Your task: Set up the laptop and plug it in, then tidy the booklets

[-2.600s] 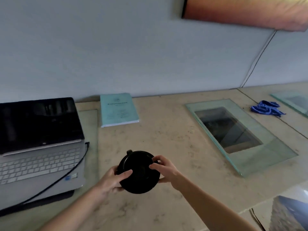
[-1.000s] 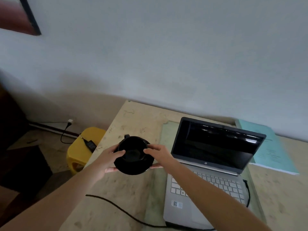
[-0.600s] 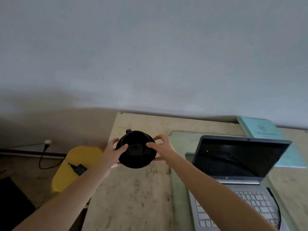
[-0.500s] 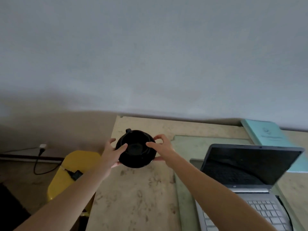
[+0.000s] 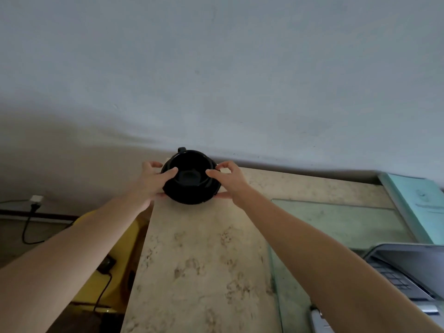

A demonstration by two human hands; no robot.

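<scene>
Both hands hold a black cup on a black saucer (image 5: 189,181) at the far left corner of the stone table (image 5: 199,260), close to the wall. My left hand (image 5: 151,181) grips its left side, thumb on the rim. My right hand (image 5: 228,180) grips the right side in the same way. The open silver laptop (image 5: 406,272) shows only partly at the right edge. A pale blue booklet (image 5: 418,203) lies against the wall at the far right.
A glass sheet (image 5: 336,224) lies on the table under the laptop. Left of the table, on the floor, stands a yellow stool (image 5: 96,284) with a black power adapter (image 5: 107,264) and cable on it. A plug sits in a wall socket (image 5: 36,200).
Both hands have carried the cup and saucer from the table's middle, past the laptop, to the far left corner by the wall. The view has swung left with them.
</scene>
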